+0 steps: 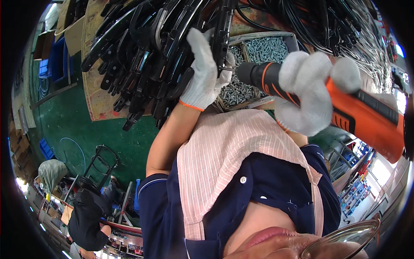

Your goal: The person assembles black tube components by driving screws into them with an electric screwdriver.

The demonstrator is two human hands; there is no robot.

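My right hand (pixel 308 93), in a white knit glove, is wrapped round an orange and black cordless power screwdriver (pixel 362 114). Its thin bit (pixel 227 68) points left and meets the side of a black metal bar (pixel 222 36), or ends very close to it. Around the lower part of that bar curls my left hand (pixel 202 71), gloved in white with an orange cuff, its thumb raised along the near side. Some of the left fingers are hidden behind the bar. Whether a screw sits at the bit's tip is too small to tell.
Several black curved metal parts (pixel 146 60) lie heaped left of my left hand on a worn table (pixel 92 93). Behind the screwdriver stands a divided cardboard box (pixel 293 41) of silvery screws (pixel 267 49). Black cables (pixel 297 21) lie at the far right. Another person (pixel 86 216) is at lower left.
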